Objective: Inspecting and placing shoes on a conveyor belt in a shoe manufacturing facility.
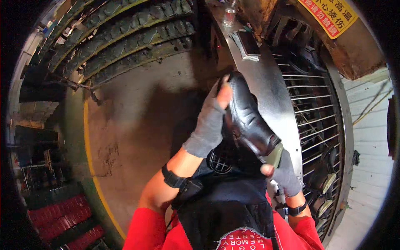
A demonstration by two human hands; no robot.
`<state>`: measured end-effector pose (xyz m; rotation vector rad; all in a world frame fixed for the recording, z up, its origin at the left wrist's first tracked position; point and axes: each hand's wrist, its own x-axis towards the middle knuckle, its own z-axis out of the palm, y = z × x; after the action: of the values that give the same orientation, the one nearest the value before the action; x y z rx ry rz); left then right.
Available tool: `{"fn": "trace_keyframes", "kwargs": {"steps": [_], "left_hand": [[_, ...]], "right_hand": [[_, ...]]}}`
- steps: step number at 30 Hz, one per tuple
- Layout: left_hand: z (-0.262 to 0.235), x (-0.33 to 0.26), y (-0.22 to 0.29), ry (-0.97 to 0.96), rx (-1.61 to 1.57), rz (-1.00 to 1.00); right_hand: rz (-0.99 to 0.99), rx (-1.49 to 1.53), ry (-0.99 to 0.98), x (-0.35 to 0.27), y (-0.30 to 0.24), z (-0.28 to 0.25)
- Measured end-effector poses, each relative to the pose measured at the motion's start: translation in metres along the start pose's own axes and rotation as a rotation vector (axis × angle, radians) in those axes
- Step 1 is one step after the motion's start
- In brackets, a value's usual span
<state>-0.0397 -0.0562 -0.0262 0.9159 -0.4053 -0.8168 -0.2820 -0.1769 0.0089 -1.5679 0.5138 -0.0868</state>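
black leather shoe (248,118) sits between both gloved hands above the metal rail (266,83): left hand (210,123) closed around its heel end, right hand (283,171) closed under the toe. best kept steady, fingertips off the polished upper.

Concrete floor (137,121) — bare, grey, stained, spreading left of the hands; a curved yellow line (89,166) painted across it. Beyond the hands, upper left: long racks (125,31) packed with rows of dark shoe soles. Lower left: stacked red crates (62,216). Right of the hands: a metal wire grille (312,121) in a curved steel frame (266,83). Above it, a yellow warning sign (329,14). Far right — pale wall (371,150), brightly lit; elsewhere dim.
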Motion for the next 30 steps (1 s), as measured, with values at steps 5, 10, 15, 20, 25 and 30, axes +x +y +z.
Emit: {"fn": "trace_keyframes", "kwargs": {"steps": [5,10,15,20,25,30], "left_hand": [[-0.008,-0.021,0.003,-0.259,-0.521,-0.255],[0.005,-0.013,0.000,-0.269,-0.526,-0.271],[-0.042,0.054,-0.048,-0.072,0.608,0.028],[-0.085,0.063,-0.112,-0.095,0.691,0.223],[-0.051,0.045,0.004,0.070,0.320,-0.154],[-0.051,0.024,0.032,-0.169,-0.129,-0.080]], "right_hand": [[0.091,0.548,-0.137,0.029,0.018,0.020],[0.323,0.704,-0.122,0.029,0.003,0.035],[0.267,0.716,0.018,0.028,-0.005,0.017],[0.231,0.690,0.159,0.031,-0.001,-0.006],[0.236,0.642,0.265,0.025,-0.007,-0.013],[0.267,0.907,-0.022,0.054,0.017,0.025]]}}
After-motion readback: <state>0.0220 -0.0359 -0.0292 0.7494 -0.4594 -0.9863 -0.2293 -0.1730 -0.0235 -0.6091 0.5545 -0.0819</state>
